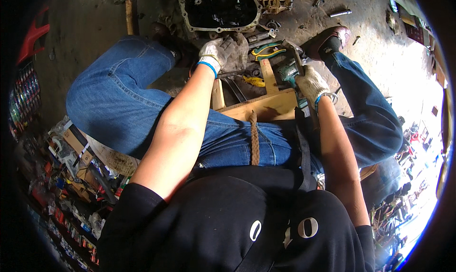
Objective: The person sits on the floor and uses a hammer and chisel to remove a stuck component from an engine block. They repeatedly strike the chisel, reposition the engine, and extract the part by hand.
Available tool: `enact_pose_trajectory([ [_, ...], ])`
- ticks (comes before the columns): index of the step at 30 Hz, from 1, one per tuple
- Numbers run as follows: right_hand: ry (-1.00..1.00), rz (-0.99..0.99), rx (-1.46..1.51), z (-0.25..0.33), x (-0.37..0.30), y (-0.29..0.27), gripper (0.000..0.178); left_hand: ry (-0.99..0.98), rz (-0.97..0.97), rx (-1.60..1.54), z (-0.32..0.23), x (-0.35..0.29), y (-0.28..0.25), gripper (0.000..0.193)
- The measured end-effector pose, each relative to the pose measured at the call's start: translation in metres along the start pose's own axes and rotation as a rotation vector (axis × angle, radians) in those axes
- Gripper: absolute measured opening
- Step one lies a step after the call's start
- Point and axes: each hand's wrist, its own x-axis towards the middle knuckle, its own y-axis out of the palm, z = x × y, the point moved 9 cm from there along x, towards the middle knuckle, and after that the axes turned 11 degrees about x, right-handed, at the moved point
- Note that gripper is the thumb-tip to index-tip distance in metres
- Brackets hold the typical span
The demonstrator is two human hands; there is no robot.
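Observation:
My left hand (216, 55), in a dirty white work glove with a blue cuff, is closed at the edge of a dull grey piece (240, 56). Whether that piece is metal or cloth I cannot tell. In my right hand (312, 84), gloved too, is a hammer (298, 58), its head up and away from me. Between the hands lie green-and-yellow pliers (267, 52), a teal power tool (287, 72) and a small yellow object (254, 81). A wooden frame (266, 106) stands before my lap, with a braided rope (254, 141) hanging from it.
Beyond my hands sits an open metal housing (260, 15) with dark oily insides, next to a ribbed casing (274, 0). A sledgehammer (131, 15) stands at the far left. A metal rod (340, 13) lies on the stained floor at far right. Cluttered parts (71, 186) fill the left side.

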Motion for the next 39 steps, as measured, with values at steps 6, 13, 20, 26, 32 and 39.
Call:
enact_pose_trajectory([
  [6,0.019,-0.004,0.013,0.0,-0.002,-0.001,0.043,-0.03,-0.013,0.033,0.004,0.008,-0.005,0.022],
  [13,0.02,-0.012,-0.045,0.012,-0.009,-0.008,0.042,-0.133,0.112,-0.003,0.012,0.008,0.002,0.022],
  [20,0.119,0.11,0.141,0.008,0.004,0.003,0.046,-0.212,0.088,0.062,0.024,0.026,-0.022,0.025],
  [26,0.103,0.039,0.082,0.011,0.007,-0.001,0.048,-0.281,-0.46,0.149,0.075,0.011,-0.127,0.029],
  [32,0.181,0.087,0.1,0.02,0.003,-0.003,0.043,-0.391,-0.689,0.092,0.085,0.004,-0.188,0.034],
  [39,0.163,0.054,0.157,-0.004,0.029,0.013,0.031,-0.544,-0.659,0.005,0.076,0.002,-0.192,0.039],
])
